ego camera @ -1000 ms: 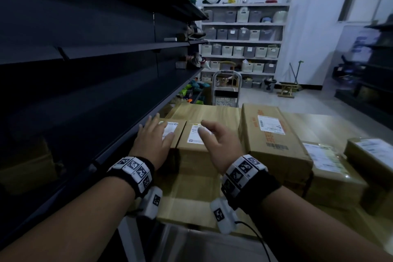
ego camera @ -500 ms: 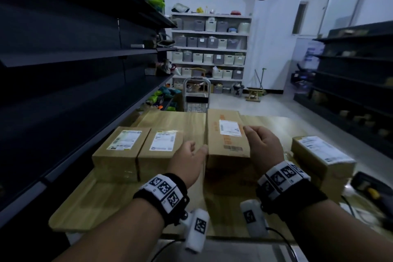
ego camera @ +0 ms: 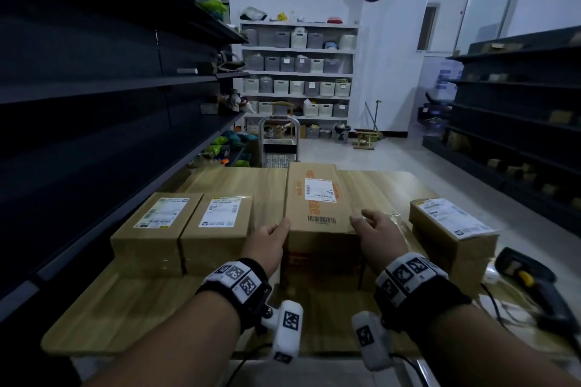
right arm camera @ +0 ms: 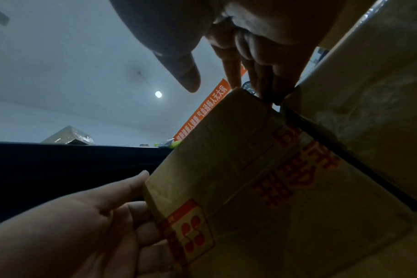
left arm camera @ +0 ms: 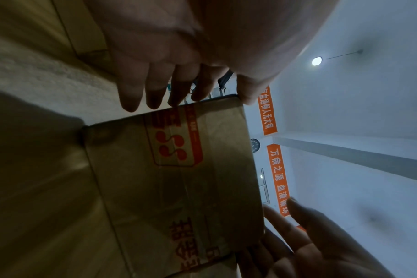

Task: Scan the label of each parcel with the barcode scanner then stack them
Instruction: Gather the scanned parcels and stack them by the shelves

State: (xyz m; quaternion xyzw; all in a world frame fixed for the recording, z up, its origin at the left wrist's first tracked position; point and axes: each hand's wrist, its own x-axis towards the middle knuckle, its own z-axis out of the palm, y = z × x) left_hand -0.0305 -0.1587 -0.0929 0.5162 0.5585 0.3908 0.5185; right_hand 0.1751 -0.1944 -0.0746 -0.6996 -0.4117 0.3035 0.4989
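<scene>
1. Head view, far left to centre: two small parcels [ego camera: 182, 229] side by side on the worktop [ego camera: 125, 308]; left hand [ego camera: 267, 242] flat against the tall parcel [ego camera: 317, 207], fingers straight.
2. Right hand [ego camera: 377, 229] pressing its opposite side, fingers relaxed; squeeze evenly, lift level.
3. Far right: another parcel [ego camera: 449, 226], barcode scanner [ego camera: 531, 283] untouched.
4. Wrist views alone show the parcel's red-printed near face [left arm camera: 176, 150].
</scene>
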